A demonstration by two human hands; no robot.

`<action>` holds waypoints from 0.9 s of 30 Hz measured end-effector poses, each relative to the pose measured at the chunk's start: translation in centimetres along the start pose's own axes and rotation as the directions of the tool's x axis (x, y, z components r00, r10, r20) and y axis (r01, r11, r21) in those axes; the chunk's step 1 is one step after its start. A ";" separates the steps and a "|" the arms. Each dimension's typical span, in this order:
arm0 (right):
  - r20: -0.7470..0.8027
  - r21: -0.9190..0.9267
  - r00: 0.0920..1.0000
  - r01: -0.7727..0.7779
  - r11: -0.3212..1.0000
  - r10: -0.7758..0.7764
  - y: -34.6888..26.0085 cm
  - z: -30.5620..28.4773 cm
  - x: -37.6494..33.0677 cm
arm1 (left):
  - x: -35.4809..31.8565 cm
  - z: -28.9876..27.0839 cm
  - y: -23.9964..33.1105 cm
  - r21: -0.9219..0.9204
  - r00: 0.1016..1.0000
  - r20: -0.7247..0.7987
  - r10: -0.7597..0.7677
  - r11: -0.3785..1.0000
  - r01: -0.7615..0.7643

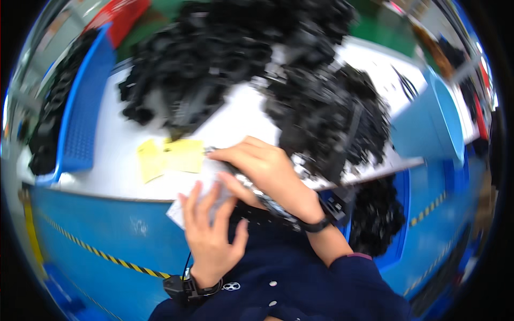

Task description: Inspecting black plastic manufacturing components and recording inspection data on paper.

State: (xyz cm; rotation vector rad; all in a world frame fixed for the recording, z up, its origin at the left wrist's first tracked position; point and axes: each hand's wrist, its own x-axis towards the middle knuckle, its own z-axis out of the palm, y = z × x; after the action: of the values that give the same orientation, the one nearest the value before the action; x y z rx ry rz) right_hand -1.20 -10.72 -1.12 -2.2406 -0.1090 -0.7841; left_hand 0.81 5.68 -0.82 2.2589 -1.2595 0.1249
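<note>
My left hand (212,235) is at the table's front edge, its fingers spread and slightly blurred. Behind those fingers lies a white sheet (175,213), partly hidden; I cannot tell whether the hand touches it. My right hand (262,166) reaches left over the table, index finger and thumb curved towards each other. Under its palm runs a long dark and silvery object (274,206), too smeared to name, which the hand grips. A small silvery bit shows at the index fingertip, beside two yellow paper notes (183,155) (151,159) lying on the white tabletop (115,179).
Heaps of black parts (214,59) (326,112) cover the table's far side and right. A light blue bin (428,123) stands at the right, a blue crate (80,117) of black parts at the left. Below the right edge, another blue crate (400,235) holds black pieces.
</note>
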 end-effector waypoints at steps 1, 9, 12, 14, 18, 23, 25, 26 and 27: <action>0.027 -0.009 0.999 -0.017 1.000 0.017 -0.3 -0.2 0.3 | 0.0 -0.1 -0.2 -0.020 1.000 0.000 -0.009 1.000 0.009; 0.073 -0.030 0.990 -0.120 0.992 0.122 -2.0 -0.2 0.1 | -1.5 -0.5 -0.8 -0.124 1.000 -0.003 -0.016 0.992 0.016; 0.062 -0.004 0.990 -0.127 0.992 0.127 -2.0 0.1 0.1 | -1.6 -0.6 -0.9 -0.156 0.999 -0.043 -0.021 0.988 0.014; 0.077 -0.006 0.988 -0.135 0.991 0.135 -1.9 0.0 0.4 | -1.6 -0.1 -1.0 -0.117 1.000 -0.001 -0.024 0.993 0.024; 0.069 0.023 0.990 -0.126 0.992 0.124 -1.1 0.0 0.9 | -0.8 -0.1 -1.6 -0.116 1.000 0.011 0.008 0.993 -0.007; 0.088 0.036 0.986 -0.142 0.989 0.138 -1.3 -0.1 1.0 | -0.8 -0.4 -1.5 -0.099 1.000 0.014 0.001 0.995 0.000; 0.087 0.019 0.988 -0.133 0.991 0.131 -1.5 -0.2 0.8 | -0.9 -0.6 -1.4 -0.107 1.000 0.012 0.005 0.994 -0.004; 0.095 0.018 0.989 -0.118 0.993 0.116 -1.6 -0.1 0.7 | -1.1 -1.0 -1.3 -0.107 1.000 0.004 0.007 0.994 -0.007; 0.089 0.018 0.990 -0.112 0.993 0.110 -1.8 -0.1 0.6 | -1.1 -1.1 -1.3 -0.106 1.000 -0.003 0.010 0.994 -0.010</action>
State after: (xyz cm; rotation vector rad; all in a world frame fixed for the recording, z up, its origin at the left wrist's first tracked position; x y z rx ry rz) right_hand -1.27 -9.65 0.41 -2.2384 -0.0344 -0.6217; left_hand 1.45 7.63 -0.80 2.1617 -1.2465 0.0622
